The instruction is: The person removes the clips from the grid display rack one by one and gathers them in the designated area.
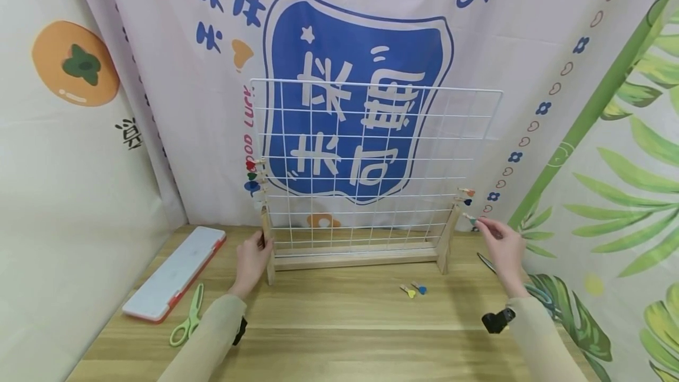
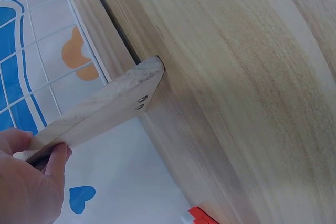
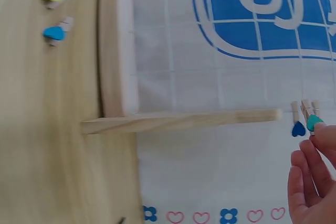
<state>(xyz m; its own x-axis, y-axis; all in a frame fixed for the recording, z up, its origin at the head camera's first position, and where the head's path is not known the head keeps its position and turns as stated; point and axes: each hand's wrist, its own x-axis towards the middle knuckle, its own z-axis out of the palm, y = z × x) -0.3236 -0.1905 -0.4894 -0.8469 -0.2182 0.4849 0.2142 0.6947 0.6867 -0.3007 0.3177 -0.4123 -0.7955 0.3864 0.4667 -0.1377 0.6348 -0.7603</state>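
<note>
— Nearest item? Scissors (image 1: 188, 316), green, at 7 o'clock on the surface (image 1: 339, 317), beside a white case (image 1: 174, 272).

— Left hand (image 1: 252, 261)? Fingers curled round the left wooden post (image 1: 267, 244) of the wire grid rack (image 1: 366, 158).

— Right hand (image 1: 503, 244)? At 3 o'clock, fingertips pinching a teal heart clip (image 3: 314, 122) at the rack's right edge.

— Loose stock? Yellow clip (image 1: 408, 291) and blue clip (image 1: 420, 288), lying side by side before the rack's base.

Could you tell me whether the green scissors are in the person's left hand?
No, the green scissors lie on the table while the left hand holds the wooden post.
</note>
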